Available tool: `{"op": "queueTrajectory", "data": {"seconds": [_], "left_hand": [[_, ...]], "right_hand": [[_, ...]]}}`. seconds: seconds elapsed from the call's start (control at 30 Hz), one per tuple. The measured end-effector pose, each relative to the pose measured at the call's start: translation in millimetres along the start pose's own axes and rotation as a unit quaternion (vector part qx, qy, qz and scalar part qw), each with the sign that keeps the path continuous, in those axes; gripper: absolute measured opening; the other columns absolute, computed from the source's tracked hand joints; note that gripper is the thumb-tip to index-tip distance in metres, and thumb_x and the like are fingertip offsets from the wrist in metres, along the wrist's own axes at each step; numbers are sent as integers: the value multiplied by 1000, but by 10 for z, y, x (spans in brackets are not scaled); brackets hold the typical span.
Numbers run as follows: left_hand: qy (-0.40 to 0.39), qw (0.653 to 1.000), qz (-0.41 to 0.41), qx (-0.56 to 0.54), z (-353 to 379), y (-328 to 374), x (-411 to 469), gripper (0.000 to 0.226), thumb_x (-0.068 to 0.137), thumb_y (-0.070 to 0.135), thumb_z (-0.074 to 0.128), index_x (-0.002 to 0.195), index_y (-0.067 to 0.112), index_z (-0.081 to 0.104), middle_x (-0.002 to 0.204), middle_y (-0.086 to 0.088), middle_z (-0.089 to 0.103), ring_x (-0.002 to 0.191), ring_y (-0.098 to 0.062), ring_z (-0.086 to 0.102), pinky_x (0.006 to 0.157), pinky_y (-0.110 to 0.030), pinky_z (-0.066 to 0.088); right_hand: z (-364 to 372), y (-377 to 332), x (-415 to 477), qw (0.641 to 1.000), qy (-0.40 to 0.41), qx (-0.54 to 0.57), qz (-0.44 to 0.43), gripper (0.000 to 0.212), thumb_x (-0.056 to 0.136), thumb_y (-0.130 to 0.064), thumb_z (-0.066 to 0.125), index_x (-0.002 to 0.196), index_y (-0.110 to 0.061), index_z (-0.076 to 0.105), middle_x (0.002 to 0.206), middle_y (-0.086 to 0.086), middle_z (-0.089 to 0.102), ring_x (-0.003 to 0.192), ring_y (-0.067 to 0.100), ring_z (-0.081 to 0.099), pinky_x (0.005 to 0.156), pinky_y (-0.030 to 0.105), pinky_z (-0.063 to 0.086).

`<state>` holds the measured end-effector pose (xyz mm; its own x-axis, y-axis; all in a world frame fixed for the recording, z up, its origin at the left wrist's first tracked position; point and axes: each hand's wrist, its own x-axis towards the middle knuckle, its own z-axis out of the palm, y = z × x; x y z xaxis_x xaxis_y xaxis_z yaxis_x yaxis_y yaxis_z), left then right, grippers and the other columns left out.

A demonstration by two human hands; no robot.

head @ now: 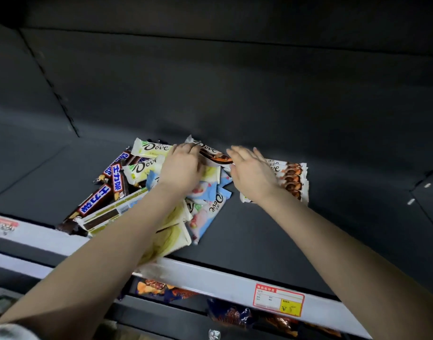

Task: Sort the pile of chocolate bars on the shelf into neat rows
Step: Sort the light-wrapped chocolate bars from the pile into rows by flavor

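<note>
Dark shelf (259, 229), chocolate bars (210, 207) crisscross

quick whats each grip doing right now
left grip: closed on the brown Dove bar, fingers curled round its end.
right grip: open, fingers straight, over the row of Dove bars.

Both arms outstretched, palms down: left hand (181, 169) with fingers bent, right hand (252, 174) with fingers straight.

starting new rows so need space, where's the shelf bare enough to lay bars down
Bare shelf runs right of the orange-brown Dove stack, in front of it up to the front rail, and left of the Snickers bars. Crowded: the pile, from near the back wall to the rail at front left.
</note>
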<state>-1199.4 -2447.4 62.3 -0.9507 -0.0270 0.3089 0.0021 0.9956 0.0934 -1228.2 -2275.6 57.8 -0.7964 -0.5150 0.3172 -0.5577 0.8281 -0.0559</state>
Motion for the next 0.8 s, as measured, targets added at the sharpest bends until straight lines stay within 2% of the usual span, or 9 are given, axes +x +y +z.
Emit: {"op": "queueTrajectory", "data": {"seconds": [0.17,0.33,0.5,0.67,0.8], "left_hand": [[26,1000,1,0,59,-140,17,44,92,29,41,133,14,47,140,-1,46,129,-20,38,103,-33,29],[24,999,-30,-37,104,-193,63,48,94,31,36,140,18,38,148,-1,35,134,-18,34,110,-33,22],[13,998,-52,-41,120,-192,62,53,95,34,31,145,17,27,152,-5,28,137,-20,29,112,-34,18],[26,997,-60,-48,112,-177,49,51,95,33,34,142,14,32,147,-8,36,135,-21,32,112,-33,20],[51,989,-73,-117,89,-202,28,50,93,30,42,139,12,38,134,-6,47,120,-24,46,102,-32,35]], "right_hand": [[120,-107,282,1000,-26,-11,1,53,91,-7,41,143,-13,30,150,1,28,136,19,29,115,32,12],[177,-179,419,996,-79,-8,38,53,94,-4,39,144,-14,26,147,4,31,128,27,40,100,35,36],[254,-185,565,992,-112,9,48,49,95,-4,40,142,-11,31,138,12,39,120,33,43,96,38,40],[234,-213,630,988,-137,52,51,48,90,1,43,137,-6,38,131,16,35,118,32,43,100,36,39],[199,-207,602,986,-135,97,15,54,88,4,43,141,-7,33,131,14,31,111,28,52,96,36,44]]}}
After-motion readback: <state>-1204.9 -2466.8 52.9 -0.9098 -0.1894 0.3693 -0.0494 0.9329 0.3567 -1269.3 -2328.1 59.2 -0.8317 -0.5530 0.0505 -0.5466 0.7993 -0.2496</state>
